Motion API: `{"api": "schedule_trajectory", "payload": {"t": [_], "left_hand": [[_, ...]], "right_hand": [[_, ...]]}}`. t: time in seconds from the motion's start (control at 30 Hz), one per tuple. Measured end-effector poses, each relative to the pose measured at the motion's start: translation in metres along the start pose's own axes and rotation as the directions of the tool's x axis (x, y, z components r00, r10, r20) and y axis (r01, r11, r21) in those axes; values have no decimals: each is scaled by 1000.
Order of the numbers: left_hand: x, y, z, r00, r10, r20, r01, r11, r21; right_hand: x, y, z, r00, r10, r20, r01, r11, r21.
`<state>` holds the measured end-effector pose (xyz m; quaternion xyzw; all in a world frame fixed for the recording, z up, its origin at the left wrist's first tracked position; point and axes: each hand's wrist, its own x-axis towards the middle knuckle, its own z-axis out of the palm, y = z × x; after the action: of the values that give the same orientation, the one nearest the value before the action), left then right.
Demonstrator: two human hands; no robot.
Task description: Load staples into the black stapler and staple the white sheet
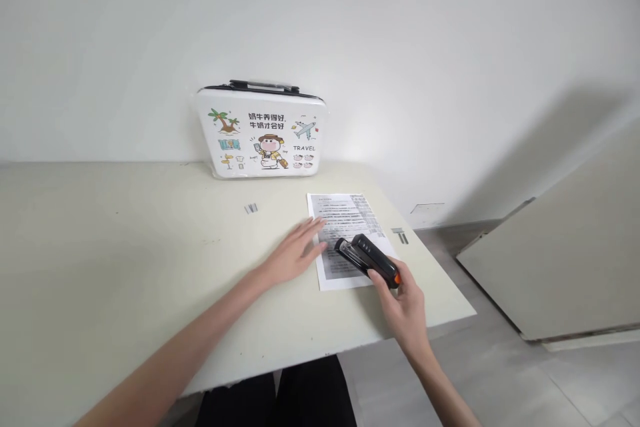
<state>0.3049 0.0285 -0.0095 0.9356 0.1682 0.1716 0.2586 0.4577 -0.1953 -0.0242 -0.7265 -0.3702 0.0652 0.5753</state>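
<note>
The white case (263,135) reads "奶牛养得好, 牛奶才会好" and, lower right, "TRAVEL"

A single head-worn camera looks forward and down, its wide view running from black trousers (313,393) at six o'clock, across the cream tabletop (125,267) close below, to the white wall (400,33) farther off at twelve, with gray flooring (500,377) at four.

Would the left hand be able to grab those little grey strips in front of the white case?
Probably yes: the left hand holds nothing, its fingertips at the left edge of the paper, and nothing seems to stand between it and the grey strips on the table.
</note>
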Motion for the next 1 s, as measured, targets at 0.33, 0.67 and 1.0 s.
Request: {"api": "schedule_trajectory", "payload": {"t": [0.33, 0.67, 1.0], "left_hand": [[-77, -78, -98, 899, -410, -156, 233, 749, -621], [-101, -105, -117, 658, -640, -396, 289, 700, -653], [-95, -111, -109, 658, -651, -378, 297, 686, -664]], "right_hand": [[35, -44, 59, 934, -133, 330, 153, 988, -35], [71, -66, 177, 673, -265, 691, 277, 956, 97], [68, -56, 190, 659, -221, 719, 158, 975, 155]]}}
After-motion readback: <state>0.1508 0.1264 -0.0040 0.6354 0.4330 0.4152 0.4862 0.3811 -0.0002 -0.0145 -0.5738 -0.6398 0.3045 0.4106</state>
